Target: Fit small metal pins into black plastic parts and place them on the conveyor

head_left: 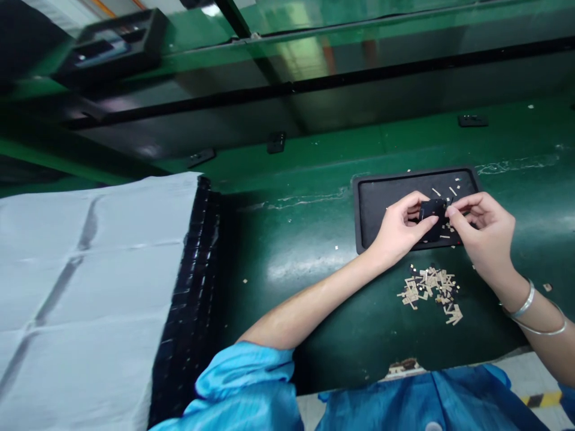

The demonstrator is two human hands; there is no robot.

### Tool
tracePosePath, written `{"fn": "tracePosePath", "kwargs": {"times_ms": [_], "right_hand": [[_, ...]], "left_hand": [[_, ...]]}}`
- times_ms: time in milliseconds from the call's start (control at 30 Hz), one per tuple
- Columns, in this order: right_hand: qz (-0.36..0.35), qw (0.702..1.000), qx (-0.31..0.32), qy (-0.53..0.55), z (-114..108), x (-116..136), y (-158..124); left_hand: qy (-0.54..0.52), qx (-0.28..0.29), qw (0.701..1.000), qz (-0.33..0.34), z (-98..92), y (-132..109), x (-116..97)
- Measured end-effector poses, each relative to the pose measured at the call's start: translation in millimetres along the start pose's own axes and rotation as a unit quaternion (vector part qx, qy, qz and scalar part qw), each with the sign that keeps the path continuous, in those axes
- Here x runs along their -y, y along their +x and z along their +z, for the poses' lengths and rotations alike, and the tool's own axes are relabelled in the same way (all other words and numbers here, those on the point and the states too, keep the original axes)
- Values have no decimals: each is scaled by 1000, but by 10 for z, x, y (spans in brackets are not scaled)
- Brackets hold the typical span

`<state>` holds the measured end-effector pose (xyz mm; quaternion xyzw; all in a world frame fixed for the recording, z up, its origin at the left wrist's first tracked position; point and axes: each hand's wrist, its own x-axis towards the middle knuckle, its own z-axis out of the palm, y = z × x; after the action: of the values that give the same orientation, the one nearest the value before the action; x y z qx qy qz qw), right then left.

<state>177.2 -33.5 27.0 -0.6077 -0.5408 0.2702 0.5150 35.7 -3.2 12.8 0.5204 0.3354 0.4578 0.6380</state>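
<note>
White cloth (90, 269) fills the far left of my view. It is draped over a stack of black trays (193, 287) whose edges show along its right side, well to the left of the fingers. A green table top (291, 239), scuffed and shiny, runs from that stack to the hands, and a blue sleeve (242, 377) sits at the bottom edge under the left forearm.

Next I see a shallow black tray (377, 203) lying flat just behind and beneath the fingers, with a few pale strips (451, 191) scattered in its right part. The left hand (399, 227) reaches in over the tray's near rim, its thumb and forefinger closed on the left edge of a small black piece (432, 211). That piece is flat, dark and roughly square with a matt face. It is held between the two sets of fingertips, just above the tray's right half. I cannot make out any finer detail on it.

The right hand (483, 233) meets it from the other side, its fingers curled and pinched on the right edge. Below the fingers, near the hands on the table, lies a heap of beige scraps (431, 290). Two silver bangles (525, 305) ring the right wrist.
</note>
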Motion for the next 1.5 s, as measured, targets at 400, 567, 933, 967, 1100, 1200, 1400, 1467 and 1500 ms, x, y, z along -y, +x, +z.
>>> {"fn": "tracePosePath", "kwargs": {"times_ms": [400, 567, 933, 967, 1100, 1200, 1400, 1467, 1500], "right_hand": [[25, 998, 10, 58, 1, -26, 40], [24, 998, 10, 56, 1, -18, 38], [28, 998, 8, 53, -1, -3, 35], [29, 998, 8, 53, 0, -6, 36], [29, 998, 9, 57, 1, -18, 39], [30, 998, 11, 59, -3, -19, 39], [41, 997, 14, 61, -14, -21, 41], [40, 997, 15, 62, -17, -28, 46], [39, 997, 16, 65, -19, -31, 49]], "left_hand": [[11, 1, 1000, 6, -3, 0, -10], [16, 1, 1000, 2, -3, 5, -15], [20, 3, 1000, -3, 0, 1, -44], [21, 3, 1000, -4, -2, 0, -45], [25, 0, 1000, -6, -2, 2, -45], [21, 1, 1000, -4, 1, 6, -43], [31, -3, 999, -18, -2, 0, -40], [24, 0, 999, -24, -5, -3, -39], [19, 1, 999, -27, -7, -4, -39]]}}
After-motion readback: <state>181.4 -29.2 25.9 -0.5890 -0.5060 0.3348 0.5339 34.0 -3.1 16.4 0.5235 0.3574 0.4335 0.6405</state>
